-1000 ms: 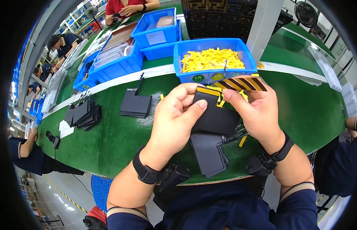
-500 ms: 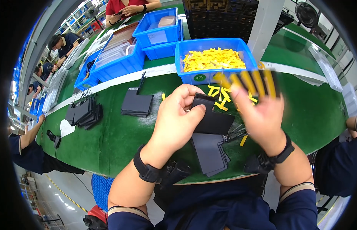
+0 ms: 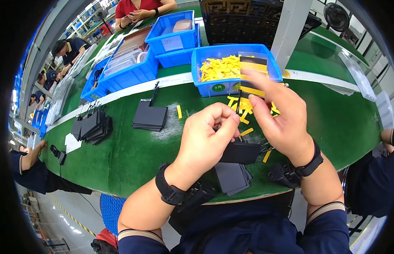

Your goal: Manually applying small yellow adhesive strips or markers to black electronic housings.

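My left hand (image 3: 207, 137) is closed in a pinch near the middle of the table. A flat black piece (image 3: 241, 153) hangs from its fingers; its thin black lead shows at the fingertips. Beside it, my right hand (image 3: 286, 116) curls around a black strip banded with yellow tape (image 3: 253, 67), its fingers slightly blurred. Under the hands lies a stack of flat black pieces (image 3: 233, 178) with leads. Loose yellow tape pieces (image 3: 246, 132) are scattered near the fingertips.
A blue bin (image 3: 207, 89) full of yellow pieces stands beyond my hands. Stacked black pieces (image 3: 150, 116) and a looser pile (image 3: 93, 125) lie to the left. More blue bins (image 3: 129, 78) stand behind, and a grey post (image 3: 290, 34) rises at the far right. Other people work nearby.
The banded strip has swung left with my right hand, in front of the blue bin. My left hand has shifted right, and the black piece it holds now hangs lower.
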Available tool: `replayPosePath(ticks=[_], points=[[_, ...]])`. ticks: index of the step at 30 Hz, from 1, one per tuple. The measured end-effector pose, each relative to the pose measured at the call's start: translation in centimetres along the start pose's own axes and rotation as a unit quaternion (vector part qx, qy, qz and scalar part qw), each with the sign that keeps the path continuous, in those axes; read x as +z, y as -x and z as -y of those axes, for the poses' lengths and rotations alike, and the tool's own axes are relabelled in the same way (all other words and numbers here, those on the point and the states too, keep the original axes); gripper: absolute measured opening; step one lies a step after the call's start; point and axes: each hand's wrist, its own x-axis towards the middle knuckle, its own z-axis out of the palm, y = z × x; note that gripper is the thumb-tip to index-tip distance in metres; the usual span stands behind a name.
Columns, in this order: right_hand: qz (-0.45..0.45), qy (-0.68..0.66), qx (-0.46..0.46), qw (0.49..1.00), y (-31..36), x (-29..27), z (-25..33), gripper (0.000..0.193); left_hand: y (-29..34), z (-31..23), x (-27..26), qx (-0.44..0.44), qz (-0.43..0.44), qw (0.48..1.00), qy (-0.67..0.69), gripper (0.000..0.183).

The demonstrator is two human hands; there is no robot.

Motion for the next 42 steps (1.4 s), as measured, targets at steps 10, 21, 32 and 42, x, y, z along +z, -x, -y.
replayPosePath(ticks=[10,21,32,42], points=[[0.021,-0.019,0.129,0.991,0.0,-0.3,0.6,0.016,0.6,-0.7,0.2,0.047,0.009,0.995,-0.082,0.006],[0.045,-0.283,0.321,0.903,0.1,-0.2,0.1,0.015,0.4,-0.4,0.0,0.058,0.009,0.993,-0.107,0.006],[0.028,-0.293,0.341,0.893,0.3,0.1,0.5,0.012,0.2,-0.3,0.1,0.032,0.007,0.995,-0.097,0.006],[-0.056,-0.254,0.335,0.906,0.6,0.5,0.0,0.011,-1.0,0.0,-2.8,-0.005,0.061,0.997,-0.05,0.02]])
